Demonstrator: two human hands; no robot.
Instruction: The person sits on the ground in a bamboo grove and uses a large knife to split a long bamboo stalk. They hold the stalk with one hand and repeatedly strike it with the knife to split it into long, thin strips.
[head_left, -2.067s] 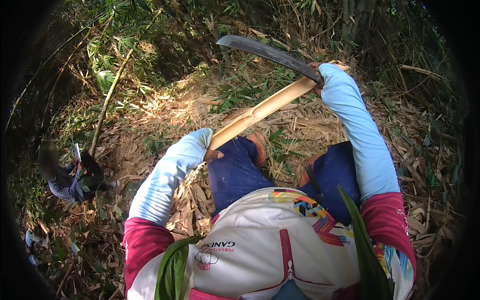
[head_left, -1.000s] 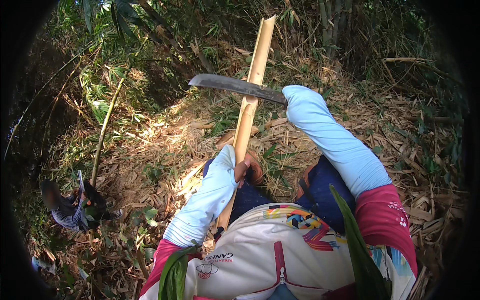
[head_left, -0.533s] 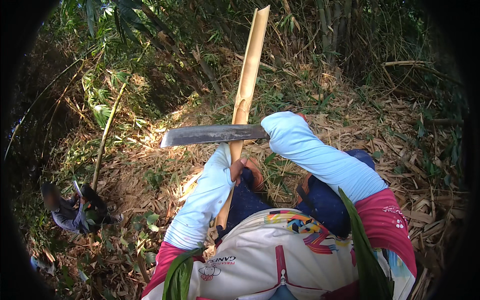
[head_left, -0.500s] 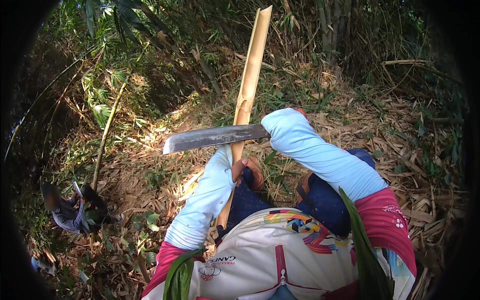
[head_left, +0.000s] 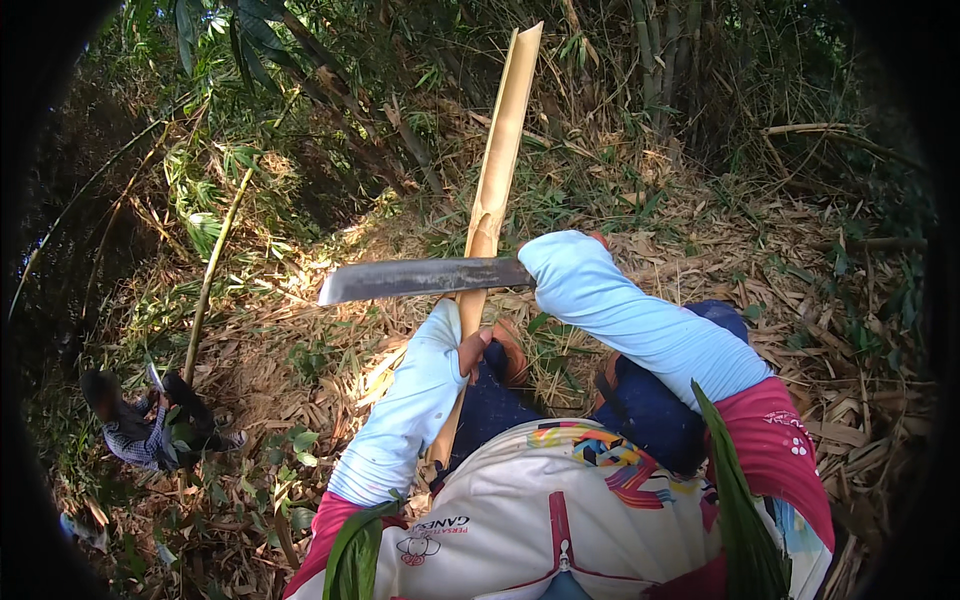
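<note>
Over leaf litter (head_left: 262, 345), left fingers (head_left: 476, 352) wrapped round split bamboo (head_left: 497, 170), right hand (head_left: 560, 262) clenched on machete (head_left: 420, 279), its tip in open air.

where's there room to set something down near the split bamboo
Leaf-strewn ground between the other person and the left sleeve looks freest. It's crowded just beyond the left hand, where the machete overlaps the bamboo in view.

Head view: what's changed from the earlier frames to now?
The split bamboo swung from slanting across to pointing away from the body. The right hand released its far end and brought the machete back across it in view, just beyond the left hand. Unchanged: left hand holds bamboo, right holds machete; the seated person stays at left.
</note>
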